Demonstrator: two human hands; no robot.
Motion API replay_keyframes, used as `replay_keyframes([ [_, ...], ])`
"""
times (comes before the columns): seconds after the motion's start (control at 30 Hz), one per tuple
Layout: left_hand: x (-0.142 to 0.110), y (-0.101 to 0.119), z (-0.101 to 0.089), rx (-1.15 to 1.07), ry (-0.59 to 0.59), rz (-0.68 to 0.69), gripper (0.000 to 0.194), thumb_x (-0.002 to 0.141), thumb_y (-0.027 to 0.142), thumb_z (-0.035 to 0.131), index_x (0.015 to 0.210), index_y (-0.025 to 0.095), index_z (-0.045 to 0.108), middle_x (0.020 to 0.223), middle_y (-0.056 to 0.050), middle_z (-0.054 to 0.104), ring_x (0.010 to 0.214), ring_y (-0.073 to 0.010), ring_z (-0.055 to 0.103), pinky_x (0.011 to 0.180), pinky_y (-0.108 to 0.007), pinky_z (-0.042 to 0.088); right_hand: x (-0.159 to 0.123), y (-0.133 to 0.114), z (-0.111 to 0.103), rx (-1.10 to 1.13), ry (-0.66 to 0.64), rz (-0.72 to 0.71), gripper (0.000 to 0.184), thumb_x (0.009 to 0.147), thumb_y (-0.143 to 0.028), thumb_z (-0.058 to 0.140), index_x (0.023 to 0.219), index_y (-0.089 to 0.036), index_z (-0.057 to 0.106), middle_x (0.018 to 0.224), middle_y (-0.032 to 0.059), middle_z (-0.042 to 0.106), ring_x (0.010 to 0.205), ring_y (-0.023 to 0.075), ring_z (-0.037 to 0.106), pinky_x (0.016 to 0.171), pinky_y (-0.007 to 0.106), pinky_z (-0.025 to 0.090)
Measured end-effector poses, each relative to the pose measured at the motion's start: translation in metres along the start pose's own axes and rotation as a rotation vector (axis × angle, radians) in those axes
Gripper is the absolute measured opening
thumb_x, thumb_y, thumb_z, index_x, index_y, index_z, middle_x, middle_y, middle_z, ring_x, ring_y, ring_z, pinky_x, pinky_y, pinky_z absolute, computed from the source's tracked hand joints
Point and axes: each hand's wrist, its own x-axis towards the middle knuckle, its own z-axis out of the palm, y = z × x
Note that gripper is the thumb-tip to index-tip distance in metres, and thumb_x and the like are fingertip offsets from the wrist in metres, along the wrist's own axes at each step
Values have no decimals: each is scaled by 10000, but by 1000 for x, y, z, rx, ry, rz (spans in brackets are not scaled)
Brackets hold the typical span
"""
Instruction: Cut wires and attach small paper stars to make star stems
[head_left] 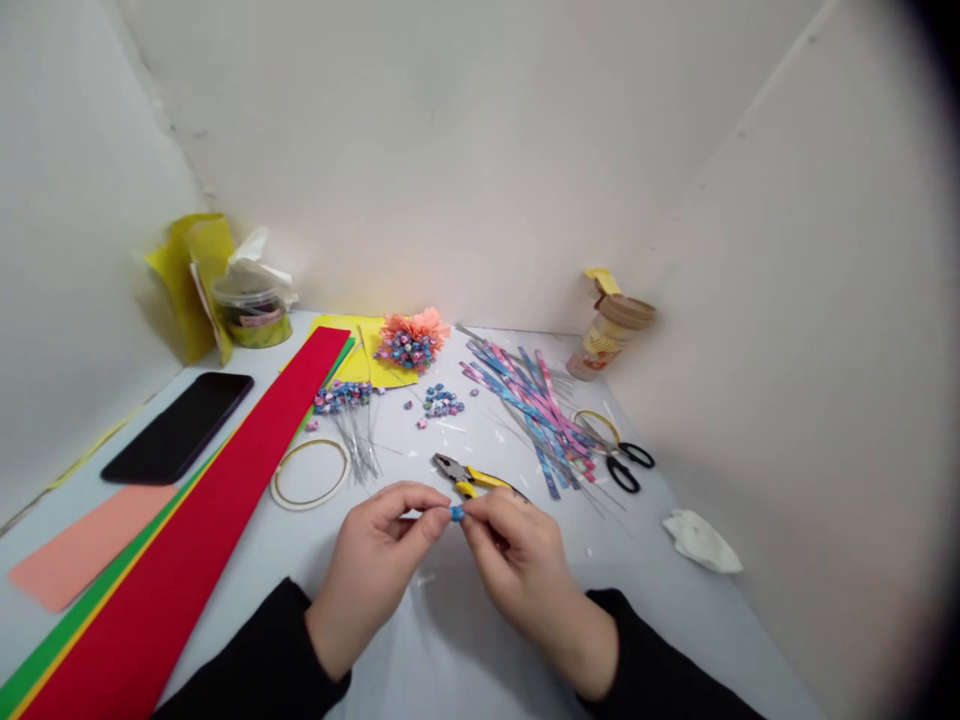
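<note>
Both my hands meet at the middle of the view. My left hand (371, 560) and my right hand (525, 585) pinch a small blue paper bead (456, 513) between their fingertips, and the fingers hide most of it. Just beyond my right hand lie yellow-handled combination pliers (469, 475), close to my fingers but apart from them. A bundle of thin wire stems (352, 445) topped with small blue and pink paper beads lies beyond my left hand. A loose cluster of similar beads (441, 402) sits on the white table nearby.
Patterned blue and pink paper strips (532, 415) and black-handled scissors (626, 465) lie to the right. Red and green sheets (172, 540), a black phone (178, 427), a wire ring (309, 475), a jar (251, 310) and a bottle (607, 338) surround the work area. White walls enclose the table.
</note>
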Motion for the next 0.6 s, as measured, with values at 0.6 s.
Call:
replay_keyframes([
  [0.6,32,1,-31,-291,267,-155,144,651,255,694,635,157,590,614,32,564,519,-83,475,509,-196,390,15,39,-5,91,42,329,57,784,-195,550,781,-183,605,771,36,595,731,177,545,672,299,420],
])
